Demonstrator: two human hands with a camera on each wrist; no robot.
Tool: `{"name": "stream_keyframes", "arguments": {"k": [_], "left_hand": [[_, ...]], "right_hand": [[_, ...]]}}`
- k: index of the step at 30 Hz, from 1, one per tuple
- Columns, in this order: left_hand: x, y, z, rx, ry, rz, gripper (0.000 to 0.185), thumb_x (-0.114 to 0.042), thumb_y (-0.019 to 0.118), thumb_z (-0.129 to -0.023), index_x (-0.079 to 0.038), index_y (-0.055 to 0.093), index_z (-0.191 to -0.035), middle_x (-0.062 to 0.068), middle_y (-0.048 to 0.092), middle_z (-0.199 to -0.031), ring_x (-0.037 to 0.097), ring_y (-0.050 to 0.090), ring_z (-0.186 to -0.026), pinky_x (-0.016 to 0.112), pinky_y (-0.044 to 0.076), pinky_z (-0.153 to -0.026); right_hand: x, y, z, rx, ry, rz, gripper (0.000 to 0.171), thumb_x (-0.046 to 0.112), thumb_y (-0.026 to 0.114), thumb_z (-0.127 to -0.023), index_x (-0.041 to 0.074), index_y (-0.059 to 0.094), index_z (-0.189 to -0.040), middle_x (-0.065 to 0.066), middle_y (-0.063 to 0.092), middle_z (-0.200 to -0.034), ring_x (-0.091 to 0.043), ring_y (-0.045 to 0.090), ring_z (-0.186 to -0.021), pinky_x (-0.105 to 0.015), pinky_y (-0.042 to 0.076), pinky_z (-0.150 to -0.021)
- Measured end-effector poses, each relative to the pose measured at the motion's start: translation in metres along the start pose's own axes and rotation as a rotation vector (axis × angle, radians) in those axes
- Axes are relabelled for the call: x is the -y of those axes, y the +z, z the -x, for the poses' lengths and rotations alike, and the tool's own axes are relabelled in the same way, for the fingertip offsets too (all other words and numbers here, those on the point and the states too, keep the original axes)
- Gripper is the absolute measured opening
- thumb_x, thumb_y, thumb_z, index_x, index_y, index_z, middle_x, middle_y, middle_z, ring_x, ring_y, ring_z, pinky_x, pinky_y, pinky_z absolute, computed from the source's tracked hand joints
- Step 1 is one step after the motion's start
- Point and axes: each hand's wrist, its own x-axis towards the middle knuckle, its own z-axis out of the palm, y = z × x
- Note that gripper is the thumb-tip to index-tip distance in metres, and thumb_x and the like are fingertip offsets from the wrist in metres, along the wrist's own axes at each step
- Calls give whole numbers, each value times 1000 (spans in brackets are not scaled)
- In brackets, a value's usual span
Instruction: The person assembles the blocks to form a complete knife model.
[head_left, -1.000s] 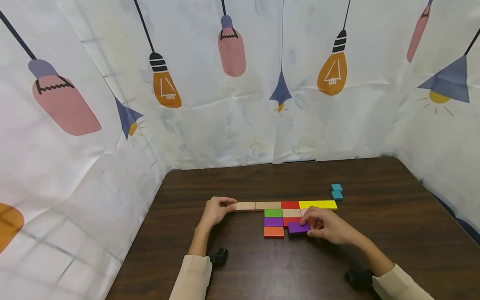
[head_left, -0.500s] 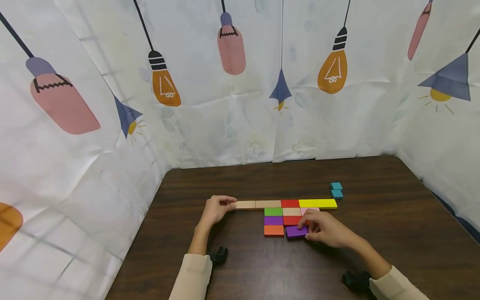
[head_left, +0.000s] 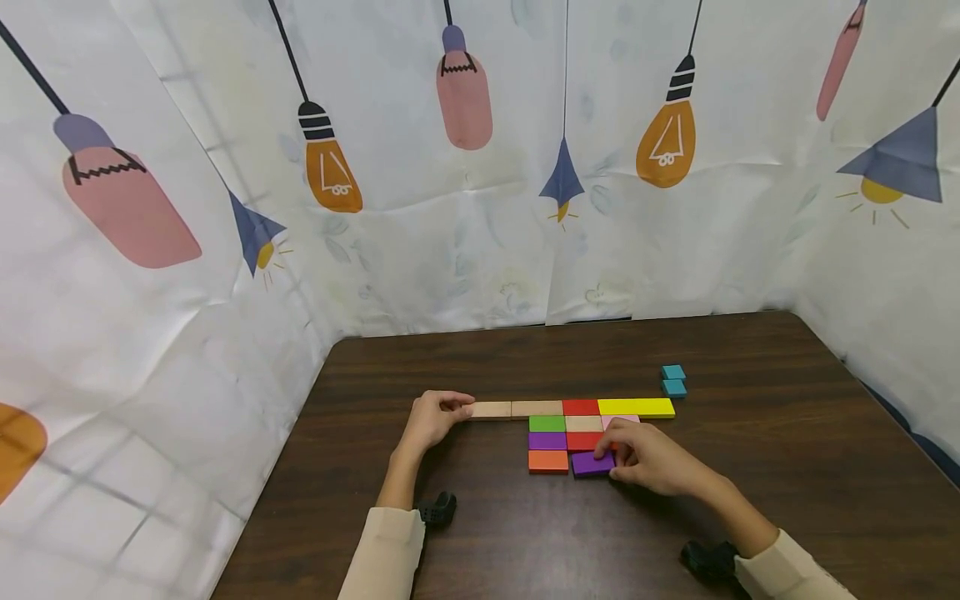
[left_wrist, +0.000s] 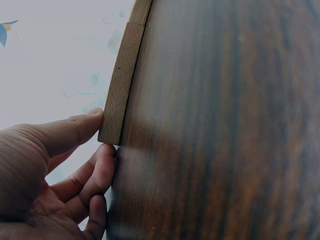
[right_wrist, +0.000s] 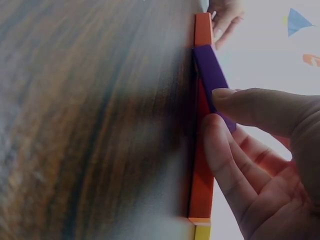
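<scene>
My right hand (head_left: 651, 457) pinches a purple block (head_left: 589, 464) between thumb and fingers. In the right wrist view the purple block (right_wrist: 210, 70) tilts against the orange and red blocks. It sits just right of an orange block (head_left: 548, 462), in front of a red block (head_left: 584, 441). My left hand (head_left: 435, 419) holds the left end of a plain wooden block (head_left: 491, 410), its thumb and finger touching that end in the left wrist view. Another wooden block (head_left: 536, 408), a red one (head_left: 581, 407) and a long yellow one (head_left: 636, 407) continue that row.
Below the row lie a green block (head_left: 547, 424), a purple block (head_left: 547, 441), a small wooden block (head_left: 583, 424) and a partly covered pink block (head_left: 621, 418). Two teal blocks (head_left: 673, 380) lie farther back on the dark wooden table (head_left: 390, 367). A patterned cloth (head_left: 480, 250) hangs behind.
My right hand has shifted slightly left with the purple block, bringing it closer to the orange block. Over the last half second it barely moves. The left hand stays on the wooden block.
</scene>
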Motion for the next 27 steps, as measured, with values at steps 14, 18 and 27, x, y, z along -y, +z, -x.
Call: {"name": "stream_keyframes", "arguments": {"k": [14, 18, 27], "left_hand": [[1, 0, -1, 4, 2, 2, 14, -24, 74, -85, -25, 77, -98, -3, 70, -83, 15, 57, -71, 30, 47, -62], [2, 1, -2, 0, -2, 1, 13, -25, 75, -84, -26, 77, -97, -4, 69, -82, 14, 57, -71, 29, 47, -62], [3, 2, -2, -1, -1, 7, 14, -24, 75, -84, -26, 77, -98, -4, 69, -81, 14, 58, -71, 29, 47, -63]], "right_hand": [[2, 0, 1, 7, 22, 6, 21, 15, 76, -81, 22, 68, -98, 4, 55, -95, -3, 55, -73, -20, 51, -67], [2, 0, 0, 3, 25, 19, 19, 16, 77, -81, 23, 68, -97, 5, 56, -95, -2, 55, -73, -19, 51, -68], [4, 0, -2, -6, 45, 69, 16, 20, 77, -81, 25, 70, -95, 8, 55, -91, -1, 53, -72, -19, 48, -65]]}}
